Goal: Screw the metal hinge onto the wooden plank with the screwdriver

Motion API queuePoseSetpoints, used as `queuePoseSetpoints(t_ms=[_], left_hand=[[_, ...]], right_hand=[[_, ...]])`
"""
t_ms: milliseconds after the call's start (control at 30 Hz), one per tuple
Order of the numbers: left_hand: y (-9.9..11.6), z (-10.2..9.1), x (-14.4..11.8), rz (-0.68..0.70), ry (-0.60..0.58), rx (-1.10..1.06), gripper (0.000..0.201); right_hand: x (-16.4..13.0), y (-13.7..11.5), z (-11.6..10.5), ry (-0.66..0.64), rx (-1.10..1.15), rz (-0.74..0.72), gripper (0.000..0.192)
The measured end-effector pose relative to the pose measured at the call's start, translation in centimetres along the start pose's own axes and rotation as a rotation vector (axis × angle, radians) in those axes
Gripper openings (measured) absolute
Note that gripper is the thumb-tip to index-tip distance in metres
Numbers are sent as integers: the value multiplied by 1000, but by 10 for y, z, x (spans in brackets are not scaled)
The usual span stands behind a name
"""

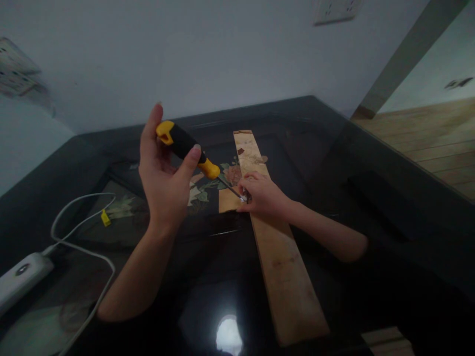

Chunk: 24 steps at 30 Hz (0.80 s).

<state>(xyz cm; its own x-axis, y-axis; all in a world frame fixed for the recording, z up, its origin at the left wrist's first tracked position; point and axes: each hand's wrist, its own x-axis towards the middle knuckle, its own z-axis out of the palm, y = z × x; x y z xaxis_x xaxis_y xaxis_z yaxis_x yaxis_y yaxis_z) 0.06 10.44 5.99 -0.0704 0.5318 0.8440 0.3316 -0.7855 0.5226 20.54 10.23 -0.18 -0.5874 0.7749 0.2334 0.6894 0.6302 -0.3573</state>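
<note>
My left hand [163,168] is closed round the yellow and black handle of a screwdriver [187,147], its thumb along the grip. The shaft slants down to the right, and its tip meets a small shiny metal piece [243,198]. My right hand [263,193] pinches that piece with the fingertips, which partly cover it; its exact kind is hidden. Beneath the tip lies a small wooden block [229,200], beside a long wooden plank [285,269]. The right hand rests across the plank.
All this is on a dark glossy table [208,262] with a floral pattern. A white power strip [24,277] with a looping white cable [87,251] and yellow tag [106,217] lies at left. A dark flat object [388,205] is at right. The wall [193,59] stands behind.
</note>
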Motion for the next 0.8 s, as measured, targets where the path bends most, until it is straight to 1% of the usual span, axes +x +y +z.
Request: queuePoseSetpoints(t_ms=[67,100,233,367,467,567,633,733,800], left_hand=[[3,-1,3,45,-23,-15,70],[5,-2,4,45,-44,-26,68],[13,-7,7,-63,-143,-27,56],[9,-12,8,-44,-189,4,62],[7,-10,8,-15,-162,19,61],[9,-6,7,12,-69,9,55],[10,-5,6,12,-42,-20,54],[7,-8,7,-28,-101,-71,54],[5,-12,9,-56,-157,-52,56]], right_hand=[[0,1,0,1,3,-5,36],[0,1,1,0,7,-4,36],[0,3,2,-2,27,-1,36],[1,3,2,-5,35,3,36],[1,2,1,-5,27,7,35],[0,1,1,-1,22,7,36],[0,1,1,-2,28,5,36],[0,3,2,-4,38,4,35],[0,3,3,-3,37,2,36]])
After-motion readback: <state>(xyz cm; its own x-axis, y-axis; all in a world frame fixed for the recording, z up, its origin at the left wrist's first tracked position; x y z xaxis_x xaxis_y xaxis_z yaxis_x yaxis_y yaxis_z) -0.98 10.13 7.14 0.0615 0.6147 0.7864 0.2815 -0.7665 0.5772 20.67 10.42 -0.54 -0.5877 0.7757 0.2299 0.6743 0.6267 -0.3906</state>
